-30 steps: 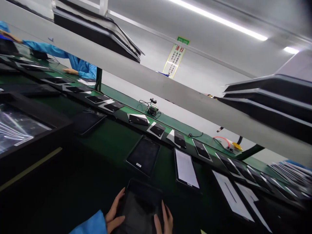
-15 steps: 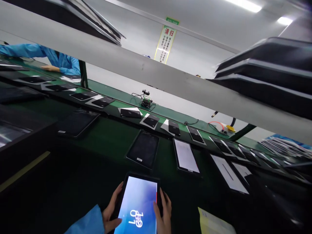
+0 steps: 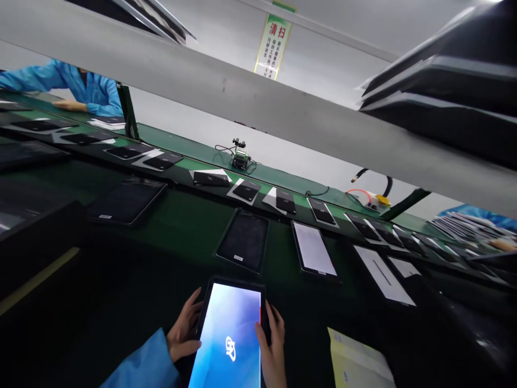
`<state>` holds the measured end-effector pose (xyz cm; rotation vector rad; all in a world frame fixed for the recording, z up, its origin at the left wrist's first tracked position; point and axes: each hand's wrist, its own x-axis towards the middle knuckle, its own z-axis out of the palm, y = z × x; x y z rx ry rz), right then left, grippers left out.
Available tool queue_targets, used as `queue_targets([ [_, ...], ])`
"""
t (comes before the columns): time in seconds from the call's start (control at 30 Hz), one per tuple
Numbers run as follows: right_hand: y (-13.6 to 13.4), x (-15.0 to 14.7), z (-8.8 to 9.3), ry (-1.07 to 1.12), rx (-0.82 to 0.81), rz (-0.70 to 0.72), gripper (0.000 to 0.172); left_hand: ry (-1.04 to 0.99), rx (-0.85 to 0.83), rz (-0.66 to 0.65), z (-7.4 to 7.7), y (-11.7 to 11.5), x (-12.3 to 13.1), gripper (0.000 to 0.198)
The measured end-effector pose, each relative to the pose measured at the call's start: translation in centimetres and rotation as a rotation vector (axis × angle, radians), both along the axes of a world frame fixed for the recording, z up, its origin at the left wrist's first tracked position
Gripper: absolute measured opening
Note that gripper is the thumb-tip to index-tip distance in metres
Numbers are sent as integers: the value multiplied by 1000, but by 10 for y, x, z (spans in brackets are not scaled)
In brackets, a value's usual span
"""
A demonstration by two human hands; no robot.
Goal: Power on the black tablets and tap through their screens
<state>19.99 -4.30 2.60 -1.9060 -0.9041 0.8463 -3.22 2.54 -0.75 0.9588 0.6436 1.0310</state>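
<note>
Low in the head view, a black-framed tablet (image 3: 232, 310) is lit up in blue and white, with a white symbol on its screen and a red mark along the right edge. My left hand (image 3: 183, 331) grips its left side, thumb on the front edge, other fingers at the side and partly hidden. On the opposite side my right hand (image 3: 273, 342) is closed around the edge, its thumb over the frame near the red mark. The tablet's lower end runs out of view. Just beyond it lies a dark-screened tablet (image 3: 244, 237), beside a tablet with a white screen (image 3: 313, 245).
Several black devices on white sheets line the bench's far side, including a black device (image 3: 246, 189). A yellowish paper (image 3: 359, 358) lies right. A grey shelf beam (image 3: 242, 97) crosses overhead. A co-worker in blue (image 3: 86, 89) sits far left.
The held tablet's screen has gone from large white digits to one white symbol. My left fingers have shifted slightly along the edge. The whole view has tilted a little.
</note>
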Motion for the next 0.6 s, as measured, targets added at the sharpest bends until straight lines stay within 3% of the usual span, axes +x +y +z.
queue_targets([
  [0.07,0,5,-4,25,-38,39,80,-14,38,-20,-2,-1,0,97],
  [0.27,-2,6,-5,-40,68,64,71,-43,87,-87,-7,0,1,103],
  [0.5,0,2,3,17,-83,28,91,83,135,-44,-2,-4,2,107],
  [0.6,0,0,6,24,-73,21,95,126,134,-25,-2,-6,3,107],
])
